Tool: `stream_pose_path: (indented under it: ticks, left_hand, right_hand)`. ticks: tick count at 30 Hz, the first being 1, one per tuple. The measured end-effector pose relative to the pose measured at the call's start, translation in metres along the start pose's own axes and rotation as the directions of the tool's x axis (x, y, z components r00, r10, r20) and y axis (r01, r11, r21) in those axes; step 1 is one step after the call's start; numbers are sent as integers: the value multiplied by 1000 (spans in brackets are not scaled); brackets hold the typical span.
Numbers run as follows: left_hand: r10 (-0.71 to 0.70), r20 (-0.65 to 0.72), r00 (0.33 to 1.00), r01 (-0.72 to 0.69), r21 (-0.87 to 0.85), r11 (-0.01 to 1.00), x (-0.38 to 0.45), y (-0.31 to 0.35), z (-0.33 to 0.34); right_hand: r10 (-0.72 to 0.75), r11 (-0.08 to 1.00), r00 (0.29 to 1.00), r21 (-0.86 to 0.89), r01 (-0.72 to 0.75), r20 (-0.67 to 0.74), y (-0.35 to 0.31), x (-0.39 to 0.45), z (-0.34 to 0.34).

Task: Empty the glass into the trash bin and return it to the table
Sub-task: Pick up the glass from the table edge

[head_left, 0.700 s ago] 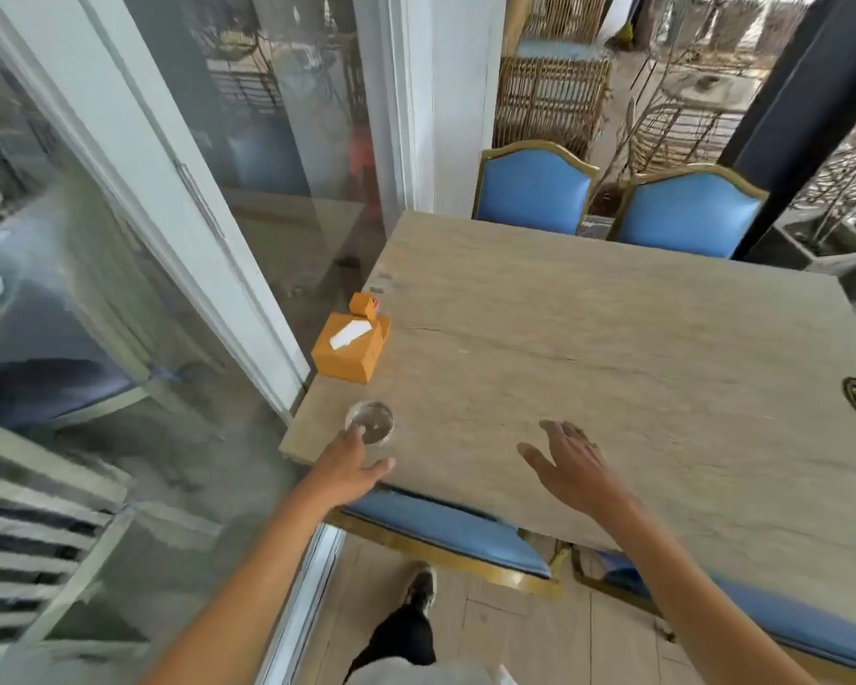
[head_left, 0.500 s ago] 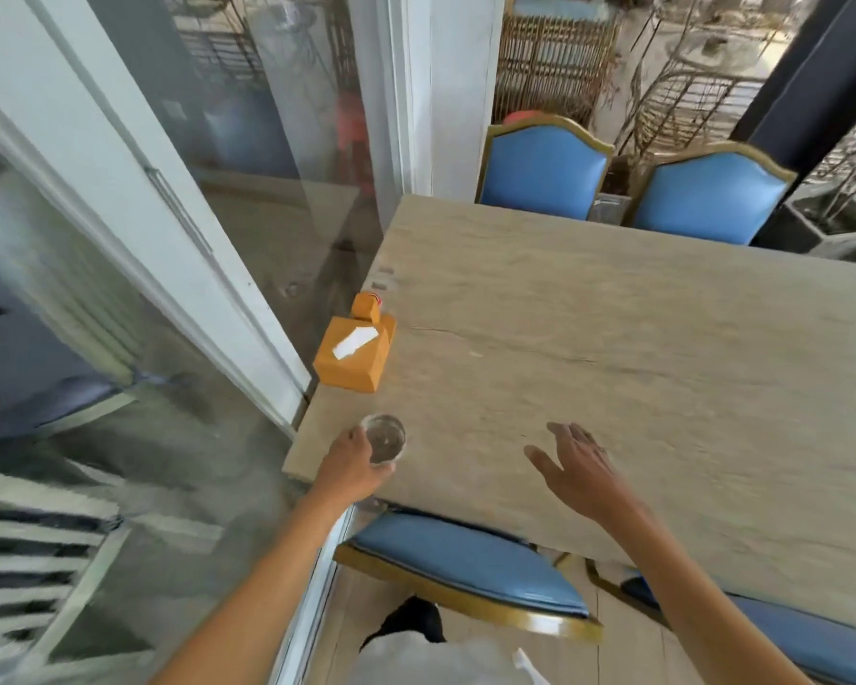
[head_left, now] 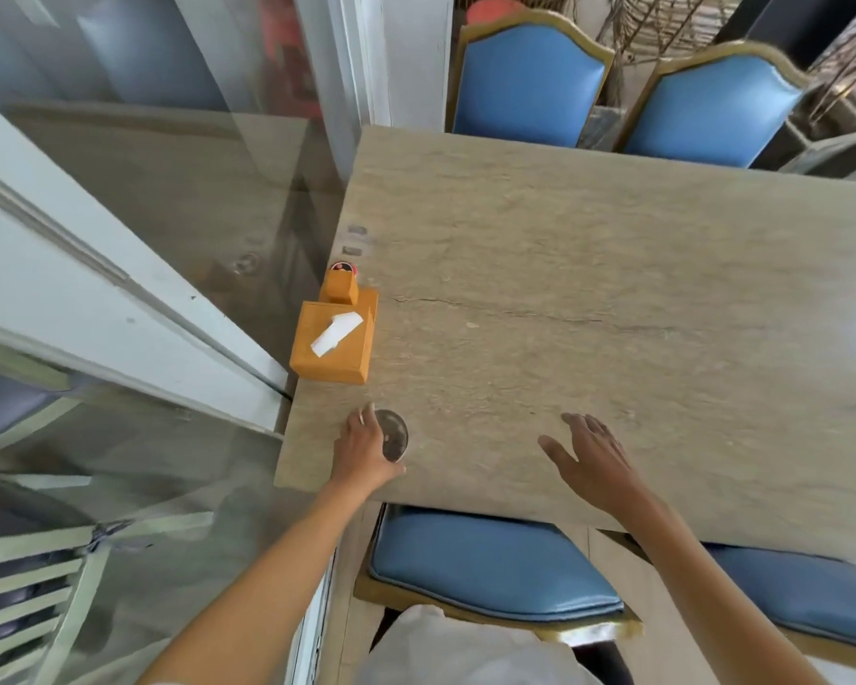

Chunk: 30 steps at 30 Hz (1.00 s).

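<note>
A clear glass [head_left: 393, 434] stands near the front left corner of the beige stone table [head_left: 589, 299]. My left hand [head_left: 364, 454] is wrapped around the glass from its left side, thumb at the near side, fingers behind it. My right hand [head_left: 591, 459] hovers flat and spread over the table's front edge, holding nothing. No trash bin is in view.
An orange tissue box [head_left: 334, 341] with a small orange box behind it sits just beyond the glass at the left edge. Blue padded chairs [head_left: 490, 561] are tucked under the near side, two more [head_left: 527, 86] at the far side. A glass wall [head_left: 119, 239] runs along the left.
The camera has come closer and tilted further down over the table. My left hand has closed around the glass; the right hand stays spread over the front edge.
</note>
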State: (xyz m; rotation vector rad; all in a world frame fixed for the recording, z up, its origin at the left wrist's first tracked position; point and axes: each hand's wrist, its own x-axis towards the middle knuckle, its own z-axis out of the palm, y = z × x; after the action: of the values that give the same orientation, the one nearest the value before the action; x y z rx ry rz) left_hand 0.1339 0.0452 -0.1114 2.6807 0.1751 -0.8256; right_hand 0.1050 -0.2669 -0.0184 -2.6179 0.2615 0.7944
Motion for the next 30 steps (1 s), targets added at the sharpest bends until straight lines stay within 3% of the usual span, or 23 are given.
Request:
stream_pose_path:
  ticks: [6, 17, 25, 30]
  left_hand:
    - [50, -79, 996, -43, 81, 996, 8, 0, 7]
    - [117, -120, 986, -116, 18, 993, 0, -5, 5]
    - [273, -223, 936, -310, -153, 938, -36, 42, -1]
    - [404, -299, 864, -472, -204, 858, -70, 83, -2]
  right_hand:
    - [60, 997, 998, 51, -61, 15, 7, -8, 6]
    - [80, 992, 996, 104, -77, -27, 12, -34, 13]
    - [57, 989, 994, 139, -45, -88, 27, -58, 12]
    - [39, 987, 989, 163, -15, -146, 55, -83, 2]
